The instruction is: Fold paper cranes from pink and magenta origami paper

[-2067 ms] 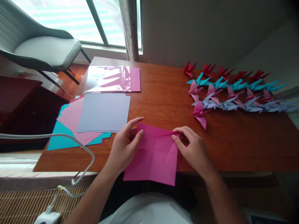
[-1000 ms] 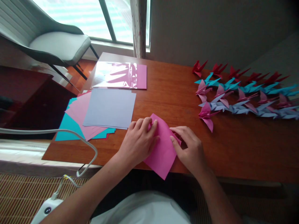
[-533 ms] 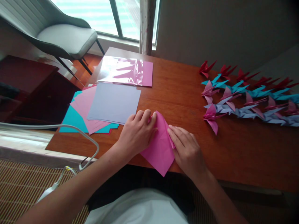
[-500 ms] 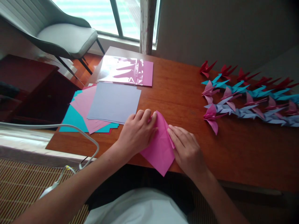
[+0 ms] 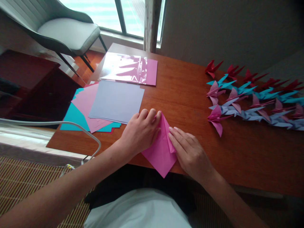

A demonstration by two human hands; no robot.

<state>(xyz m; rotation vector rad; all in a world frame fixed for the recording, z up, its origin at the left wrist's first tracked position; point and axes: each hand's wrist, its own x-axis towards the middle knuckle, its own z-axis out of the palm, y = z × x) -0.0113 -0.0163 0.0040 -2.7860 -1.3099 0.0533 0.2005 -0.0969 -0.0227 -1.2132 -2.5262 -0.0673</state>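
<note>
A sheet of bright pink origami paper [image 5: 160, 160] lies diamond-wise at the table's front edge, its lower corner jutting over the edge. Crease lines cross it, and a flap on its right side is folded inward. My left hand [image 5: 140, 132] is closed, its curled fingers pinning the paper near the upper corner; the thumb is partly hidden. With fingers pressed together, my right hand [image 5: 190, 150] holds the folded flap down along the right edge.
Fanned coloured sheets, with a grey-blue stack [image 5: 116, 101] on top, lie left of my hands. Behind them is a clear plastic packet [image 5: 124, 68] of pink paper. Rows of folded paper cranes [image 5: 215, 118] stand on the right. A white cable [image 5: 71, 124] crosses the left corner.
My right hand has moved slightly left, bringing the right flap of the pink paper further inward and flatter. The left hand stays at the upper corner.
</note>
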